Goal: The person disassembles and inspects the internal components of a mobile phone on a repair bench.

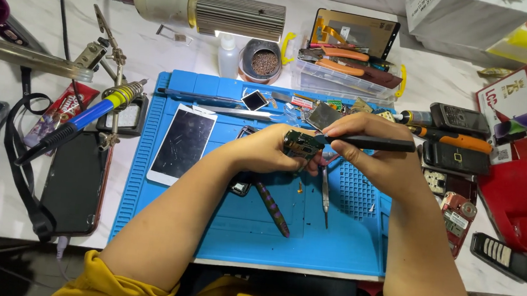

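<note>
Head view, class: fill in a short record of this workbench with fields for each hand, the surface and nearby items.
Left hand: holds a small circuit board
Right hand: holds a black tool, tip at the board
Surface: blue work mat
On mat: white-framed phone screen, screwdriver
Left of mat: soldering iron

Bright lamp-lit, sharp (edges bowed).

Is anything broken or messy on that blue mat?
Yes. The white phone screen lying on the blue mat looks scratched or cracked, and it sits tilted. Loose small parts are scattered along the mat's top edge.
</note>
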